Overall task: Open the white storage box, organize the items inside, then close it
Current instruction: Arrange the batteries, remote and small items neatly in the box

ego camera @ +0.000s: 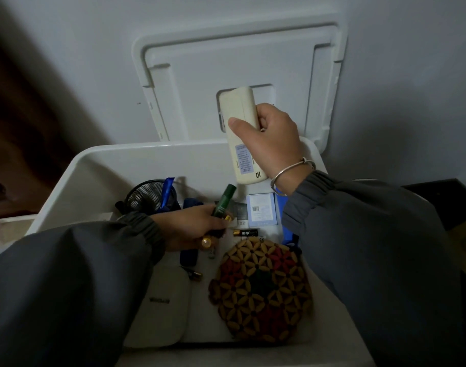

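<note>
The white storage box (136,165) is seen open, its lid (242,62) propped upright against the wall behind the far rim.

A cream remote control (242,133) is held above the far rim of the box by the right hand (274,139). The thumb is pressed flat on the back face of the remote, about midway along its length; the other fingers are wrapped round the right edge and hidden behind it. The lower end (with a printed label and small vent slots) projects below the palm. A silver bangle (290,172) is worn at the wrist, above a grey sleeve.

The left hand (194,229) is lowered inside the box and closed round a dark green tube (222,201), which sticks up and away from between the fingers, tilted to the right. A pearl-like bead (206,242) is visible at the underside of this hand; whether it is gripped cannot be told.

Contents noted on the box floor: a black mesh cup (147,197) with a blue ribbon at the far left, a pale blue carton (261,210) just beyond the left fingertips, a black battery (246,232) lying just beside them, a round woven beaded mat (261,290) nearer the wearer, and a white pouch (163,305) to its left.
</note>
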### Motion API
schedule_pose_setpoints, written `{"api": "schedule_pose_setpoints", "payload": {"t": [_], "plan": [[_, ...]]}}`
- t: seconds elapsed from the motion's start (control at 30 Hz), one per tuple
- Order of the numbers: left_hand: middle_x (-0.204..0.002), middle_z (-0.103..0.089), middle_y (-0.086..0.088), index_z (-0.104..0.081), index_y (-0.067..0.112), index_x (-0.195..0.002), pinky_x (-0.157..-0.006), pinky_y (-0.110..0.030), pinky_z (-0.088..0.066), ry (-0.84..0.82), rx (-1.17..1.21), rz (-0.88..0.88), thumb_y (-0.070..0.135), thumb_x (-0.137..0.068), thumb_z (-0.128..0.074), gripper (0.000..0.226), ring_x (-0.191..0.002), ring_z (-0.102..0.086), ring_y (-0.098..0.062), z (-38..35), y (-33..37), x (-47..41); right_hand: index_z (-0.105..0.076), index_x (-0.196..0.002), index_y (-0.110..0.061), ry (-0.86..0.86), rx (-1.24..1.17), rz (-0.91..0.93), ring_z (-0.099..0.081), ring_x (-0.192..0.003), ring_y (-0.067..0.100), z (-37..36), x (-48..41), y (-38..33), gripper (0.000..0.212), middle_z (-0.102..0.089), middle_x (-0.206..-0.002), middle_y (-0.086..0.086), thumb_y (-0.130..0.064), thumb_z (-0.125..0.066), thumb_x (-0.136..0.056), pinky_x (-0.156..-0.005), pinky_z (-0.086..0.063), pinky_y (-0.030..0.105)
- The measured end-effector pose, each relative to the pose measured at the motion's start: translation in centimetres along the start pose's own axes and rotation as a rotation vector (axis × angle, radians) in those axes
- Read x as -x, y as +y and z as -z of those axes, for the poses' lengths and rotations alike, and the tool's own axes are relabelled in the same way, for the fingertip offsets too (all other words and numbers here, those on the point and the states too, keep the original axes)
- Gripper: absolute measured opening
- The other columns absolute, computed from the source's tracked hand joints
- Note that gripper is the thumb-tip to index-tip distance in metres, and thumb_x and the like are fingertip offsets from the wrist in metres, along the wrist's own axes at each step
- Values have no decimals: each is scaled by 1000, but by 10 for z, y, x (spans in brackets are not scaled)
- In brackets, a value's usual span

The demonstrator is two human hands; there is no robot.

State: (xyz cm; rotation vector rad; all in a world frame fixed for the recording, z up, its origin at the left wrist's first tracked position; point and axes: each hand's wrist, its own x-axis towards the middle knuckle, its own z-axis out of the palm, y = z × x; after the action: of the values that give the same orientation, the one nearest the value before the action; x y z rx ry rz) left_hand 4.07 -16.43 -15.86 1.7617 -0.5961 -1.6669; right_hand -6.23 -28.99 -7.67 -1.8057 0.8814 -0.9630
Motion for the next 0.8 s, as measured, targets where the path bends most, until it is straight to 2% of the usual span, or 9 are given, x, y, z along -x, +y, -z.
{"api": "schedule_pose_setpoints", "payload": {"t": [0.1, 0.23, 0.37, 0.47, 0.6, 0.7, 0.8], "plan": [[-75, -51, -6, -52, 8, -120, -36, -14, -33, -101, 261, 56, 11, -100, -44, 22, -49, -38, -7, 8, 4, 21, -62, -87, -4, 0, 14, -1, -58, -63, 11, 0, 0, -1, 28, -67, -80, 8, -31, -66, -81, -50, -43, 16], [-70, -51, -4, -59, 12, -106, -31, -11, -31, -115, 400, 72, 12, -94, -48, 16, -47, -36, -5, 10, 5, 44, -62, -89, -2, 2, 7, 4, -60, -66, 13, 1, 0, -1, 28, -68, -83, 10, -29, -66, -81, -49, -43, 15], [-70, -52, -2, -64, 15, -96, -30, -10, -34, -135, 430, 39, 29, -83, -60, 20, -44, -39, -3, 11, 5, 58, -62, -90, -1, 1, 14, 5, -60, -68, 14, 1, 1, -2, 29, -68, -85, 13, -29, -66, -82, -49, -43, 15], [-73, -52, -2, -64, 15, -89, -30, -11, -35, -137, 436, 30, 44, -84, -58, 30, -44, -40, -3, 13, 4, 60, -61, -90, -1, -2, 36, 8, -60, -69, 15, 1, 0, -2, 31, -68, -85, 13, -30, -66, -81, -51, -44, 19], [-75, -56, -5, -64, 13, -87, -32, -13, -40, -80, 441, 21, 48, -83, -59, 35, -44, -49, -6, 12, 3, 60, -62, -91, -1, 1, 42, 3, -61, -70, 17, 1, 0, -1, 31, -68, -86, 13, -30, -66, -81, -52, -44, 18], [-75, -60, -7, -66, 12, -87, -35, -15, -45, -70, 454, 32, 49, -81, -61, 38, -47, -56, -8, 11, 2, 61, -62, -90, -1, 3, 39, 1, -63, -72, 20, 1, 0, -1, 31, -68, -85, 13, -30, -66, -81, -54, -46, 23], [-77, -65, -8, -70, 12, -90, -41, -20, -53, -101, 435, 56, 51, -82, -60, 41, -55, -63, -13, 8, 1, 62, -61, -88, -1, -1, 44, 5, -58, -67, 15, 1, 0, -1, 30, -67, -84, 13, -30, -66, -81, -49, -42, 17]]}}
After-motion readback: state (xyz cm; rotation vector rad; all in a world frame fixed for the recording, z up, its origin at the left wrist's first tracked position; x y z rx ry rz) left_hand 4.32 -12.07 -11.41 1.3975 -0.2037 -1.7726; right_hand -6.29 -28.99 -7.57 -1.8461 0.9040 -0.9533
